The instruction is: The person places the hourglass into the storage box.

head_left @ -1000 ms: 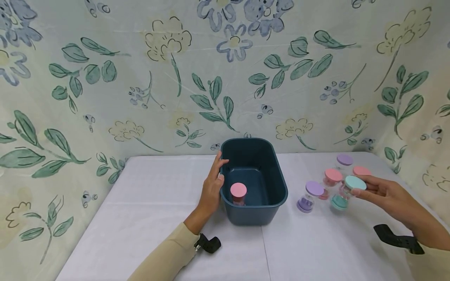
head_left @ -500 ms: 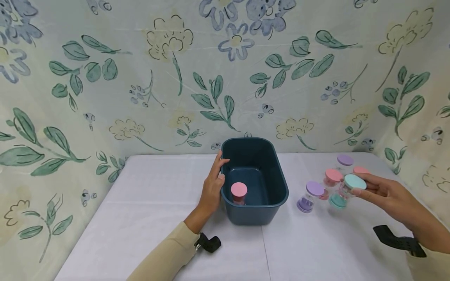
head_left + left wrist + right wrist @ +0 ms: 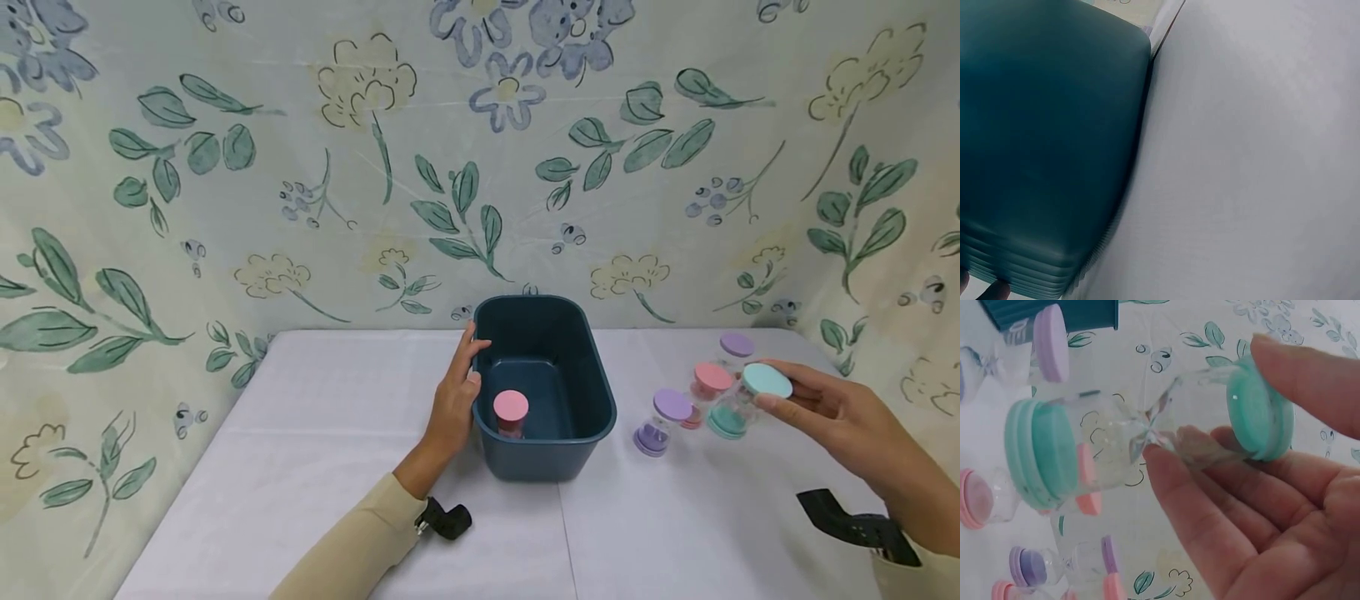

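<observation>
My right hand [image 3: 840,417] pinches a sand timer with teal caps [image 3: 767,381] between thumb and fingers. The right wrist view shows this clear glass timer [image 3: 1147,422] lying across the picture, the thumb on one cap and fingertips against the glass. To its left in the head view are a purple-capped sand timer [image 3: 671,405] and a pink-capped one [image 3: 711,379]. My left hand [image 3: 450,408] rests along the left side of a dark blue bin [image 3: 546,454], with a fingertip over the rim. Inside the bin stands a pink-capped timer [image 3: 511,407].
Another purple-capped timer [image 3: 737,344] stands farther back, and more timers overlap behind the held one. A white cloth [image 3: 345,400] covers the table. Behind it hangs a floral curtain [image 3: 360,225], close to the bin's far end.
My right hand has lifted the teal-capped timer slightly up and to the right; it now covers a pink cap seen earlier behind it. My left hand and the bin stay put.
</observation>
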A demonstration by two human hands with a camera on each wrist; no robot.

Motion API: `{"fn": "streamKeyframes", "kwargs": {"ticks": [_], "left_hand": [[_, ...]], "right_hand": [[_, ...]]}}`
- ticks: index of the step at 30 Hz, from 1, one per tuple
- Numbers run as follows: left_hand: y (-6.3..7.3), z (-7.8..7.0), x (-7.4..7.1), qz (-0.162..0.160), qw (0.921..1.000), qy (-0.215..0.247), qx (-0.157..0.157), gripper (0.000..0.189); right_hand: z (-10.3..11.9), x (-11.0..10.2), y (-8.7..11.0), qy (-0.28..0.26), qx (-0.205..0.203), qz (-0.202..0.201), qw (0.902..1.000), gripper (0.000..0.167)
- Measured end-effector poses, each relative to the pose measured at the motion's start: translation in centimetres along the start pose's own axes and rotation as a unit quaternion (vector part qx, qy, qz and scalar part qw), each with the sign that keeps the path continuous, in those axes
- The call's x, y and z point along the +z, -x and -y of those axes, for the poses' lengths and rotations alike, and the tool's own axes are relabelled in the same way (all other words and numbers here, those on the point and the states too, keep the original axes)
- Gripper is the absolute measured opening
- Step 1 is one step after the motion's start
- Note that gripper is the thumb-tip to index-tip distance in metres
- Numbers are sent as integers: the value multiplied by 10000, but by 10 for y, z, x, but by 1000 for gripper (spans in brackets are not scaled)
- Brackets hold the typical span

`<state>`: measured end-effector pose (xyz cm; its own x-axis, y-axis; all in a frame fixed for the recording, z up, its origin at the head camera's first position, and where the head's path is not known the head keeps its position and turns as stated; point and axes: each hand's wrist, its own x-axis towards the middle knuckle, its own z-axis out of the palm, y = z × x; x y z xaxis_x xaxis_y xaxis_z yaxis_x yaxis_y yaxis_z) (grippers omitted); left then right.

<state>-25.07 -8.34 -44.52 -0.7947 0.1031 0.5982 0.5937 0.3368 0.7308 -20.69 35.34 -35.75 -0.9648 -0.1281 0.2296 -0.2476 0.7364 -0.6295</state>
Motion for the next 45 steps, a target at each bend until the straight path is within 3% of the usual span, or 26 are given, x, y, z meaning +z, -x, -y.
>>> {"fn": "streamKeyframes", "kwargs": {"ticks": [11,21,31,34,38,45], "left_hand": [[1,1,1,-18,10000,-56,17,48],[0,-1,1,-10,10000,-16,-71,49],[1,-2,2,-1,9998,-53,-177,49],[1,-2,1,-6,9998,-44,-172,49],[1,-3,1,-11,9999,-48,-160,49],[1,-3,2,-19,9999,-36,-144,49]], "right_hand": [[10,-4,-2,115,713,9,9974,73],[22,-4,-6,-57,804,-102,9967,75],[45,-7,-11,-862,490,73,9951,63],[52,-4,-13,-979,95,16,9951,56],[62,2,-16,-1053,-309,-12,9940,49],[80,7,-21,-986,-361,8,9945,48]]}}
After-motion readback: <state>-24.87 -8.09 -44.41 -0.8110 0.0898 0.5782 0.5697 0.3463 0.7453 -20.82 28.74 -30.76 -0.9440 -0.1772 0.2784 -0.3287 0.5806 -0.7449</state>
